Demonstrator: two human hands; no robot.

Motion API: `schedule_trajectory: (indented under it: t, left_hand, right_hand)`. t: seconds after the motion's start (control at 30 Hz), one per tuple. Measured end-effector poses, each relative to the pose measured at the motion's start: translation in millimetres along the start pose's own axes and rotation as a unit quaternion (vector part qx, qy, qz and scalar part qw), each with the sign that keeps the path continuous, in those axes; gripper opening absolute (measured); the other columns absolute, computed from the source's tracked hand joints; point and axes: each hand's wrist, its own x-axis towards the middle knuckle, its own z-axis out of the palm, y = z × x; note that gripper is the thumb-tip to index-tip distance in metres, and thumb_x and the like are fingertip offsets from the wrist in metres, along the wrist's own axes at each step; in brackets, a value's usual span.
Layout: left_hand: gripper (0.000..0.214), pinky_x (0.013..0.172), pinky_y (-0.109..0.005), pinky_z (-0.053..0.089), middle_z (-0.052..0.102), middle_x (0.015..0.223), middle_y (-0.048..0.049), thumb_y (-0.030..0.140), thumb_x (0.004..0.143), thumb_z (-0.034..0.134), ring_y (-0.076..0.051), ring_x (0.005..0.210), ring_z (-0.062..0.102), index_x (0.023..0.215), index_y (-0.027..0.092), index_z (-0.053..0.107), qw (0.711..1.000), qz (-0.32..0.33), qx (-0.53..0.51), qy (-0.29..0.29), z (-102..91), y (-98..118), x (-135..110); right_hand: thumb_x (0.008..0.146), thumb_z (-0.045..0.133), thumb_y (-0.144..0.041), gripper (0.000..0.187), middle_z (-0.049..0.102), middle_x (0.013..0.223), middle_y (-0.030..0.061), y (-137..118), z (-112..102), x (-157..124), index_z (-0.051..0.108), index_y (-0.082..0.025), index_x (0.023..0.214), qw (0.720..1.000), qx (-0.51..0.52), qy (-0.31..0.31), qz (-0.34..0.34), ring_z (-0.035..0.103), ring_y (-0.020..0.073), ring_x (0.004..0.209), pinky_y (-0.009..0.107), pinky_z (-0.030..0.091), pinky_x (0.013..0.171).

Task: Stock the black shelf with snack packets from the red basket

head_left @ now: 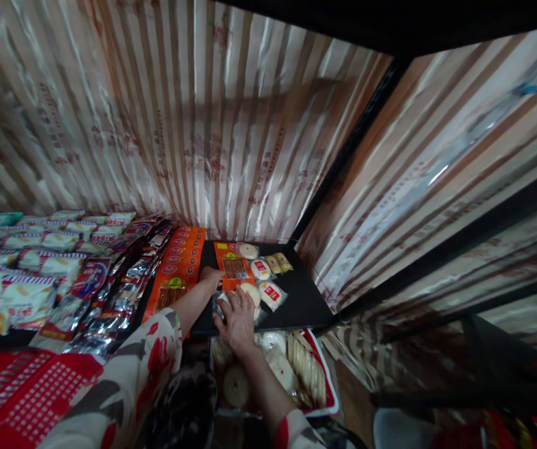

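Observation:
My right hand (239,321) is on a clear-wrapped pack of pale round cakes (251,293) at the front of the black shelf. Its fingers curve over the pack, with the thumb apart on the left side. Just beyond it, my left hand (211,277) is at the left edge of an orange snack packet (234,268); its fingers are mostly hidden and blurred. To the right lie two white packs with red labels, the nearer pack (272,295) and the farther pack (261,269). Small yellowish packs (278,263) and another round cake (248,251) sit farther back.
Below the shelf edge, a red-and-white box (332,390) holds wrapped round cakes. Orange packets (181,255), dark foil packets (132,274) and white snack bags (29,293) line the left. A red basket (34,386) stands front left. A dark post (347,149) rises behind.

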Motion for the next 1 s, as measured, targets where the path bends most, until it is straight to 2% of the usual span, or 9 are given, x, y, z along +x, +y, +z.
schedule_trajectory:
  t: [0.23,0.37,0.47,0.63,0.73,0.8,0.87,0.93,1.0]
  left_hand:
    - [0.016,0.063,-0.028,0.047,0.067,0.083,-0.0075,0.028,0.08,0.058,-0.018,0.076,0.064,0.08,0.013,0.064,0.993,0.081,0.078,0.039,-19.5,15,-10]
    - [0.015,0.069,-0.03,0.043,0.069,0.092,-0.0086,0.03,0.076,0.056,-0.024,0.09,0.062,0.077,0.018,0.065,0.975,0.172,0.115,0.077,-53.6,30,-30]
    - [0.014,0.069,-0.027,0.04,0.068,0.085,-0.0041,0.028,0.076,0.051,-0.019,0.083,0.062,0.077,0.02,0.063,0.959,0.234,0.124,0.098,-84.5,36,-55]
    - [0.011,0.06,-0.023,0.038,0.059,0.064,0.0024,0.026,0.072,0.049,-0.013,0.06,0.054,0.067,0.019,0.057,0.929,0.348,0.042,0.114,-126.8,16,-92]
    - [0.009,0.057,-0.023,0.039,0.053,0.057,0.0045,0.024,0.07,0.048,-0.012,0.054,0.05,0.064,0.02,0.053,0.928,0.356,0.002,0.104,-140.6,-1,-110]
    - [0.008,0.061,-0.024,0.042,0.056,0.061,0.0032,0.021,0.07,0.048,-0.013,0.059,0.053,0.062,0.02,0.051,0.922,0.372,0.012,0.109,-145.0,-8,-125]
    - [0.008,0.069,-0.026,0.045,0.063,0.078,-0.0002,0.018,0.07,0.047,-0.014,0.07,0.058,0.062,0.02,0.049,0.907,0.401,0.039,0.12,-145.8,-15,-142]
    - [0.009,0.072,-0.027,0.046,0.065,0.094,-0.0022,0.015,0.071,0.046,-0.014,0.077,0.06,0.066,0.02,0.051,0.888,0.434,0.083,0.125,-142.9,-21,-160]
    - [0.012,0.074,-0.027,0.048,0.065,0.1,-0.0027,0.012,0.074,0.046,-0.015,0.083,0.061,0.071,0.02,0.054,0.859,0.477,0.14,0.122,-136.6,-31,-177]
  right_hand:
    - [0.08,0.056,-0.039,0.032,0.056,0.123,0.0062,0,1,0,0.063,-0.026,0.108,1.0,-0.002,0.0,-0.004,0.027,0.0296,0.131,0.049,0.014,0.108]
    - [0.08,0.058,-0.035,0.03,0.059,0.12,0.0047,3,3,6,0.062,-0.027,0.108,1.0,-0.003,-0.004,0.003,0.029,0.029,0.131,0.049,0.015,0.108]
    - [0.081,0.057,-0.03,0.028,0.058,0.123,0.0056,9,3,15,0.063,-0.025,0.108,1.0,-0.007,-0.012,0.005,0.028,0.0292,0.133,0.05,0.015,0.108]
    - [0.083,0.053,-0.025,0.023,0.051,0.134,0.0105,13,-2,24,0.067,-0.018,0.1,0.999,0.037,0.019,-0.01,0.02,0.0309,0.137,0.053,0.014,0.109]
    - [0.086,0.045,-0.024,0.028,0.052,0.131,0.0124,5,-7,18,0.067,-0.017,0.101,0.985,0.152,0.084,0.007,0.032,0.0272,0.132,0.049,0.024,0.108]
    - [0.087,0.043,-0.03,0.03,0.058,0.124,0.012,-6,-13,12,0.066,-0.018,0.101,0.954,0.269,0.117,0.057,0.046,0.0244,0.121,0.045,0.033,0.104]
    - [0.085,0.047,-0.041,0.032,0.063,0.114,0.0098,-20,-21,6,0.065,-0.021,0.102,0.892,0.415,0.116,0.136,0.055,0.023,0.108,0.042,0.042,0.095]
    - [0.081,0.053,-0.05,0.038,0.065,0.106,0.0072,-36,-33,1,0.063,-0.024,0.106,0.795,0.562,0.072,0.214,0.059,0.0219,0.099,0.039,0.048,0.085]
    - [0.077,0.058,-0.054,0.046,0.065,0.105,0.0054,-53,-46,-3,0.058,-0.026,0.113,0.694,0.674,0.013,0.251,0.061,0.0204,0.095,0.036,0.05,0.078]
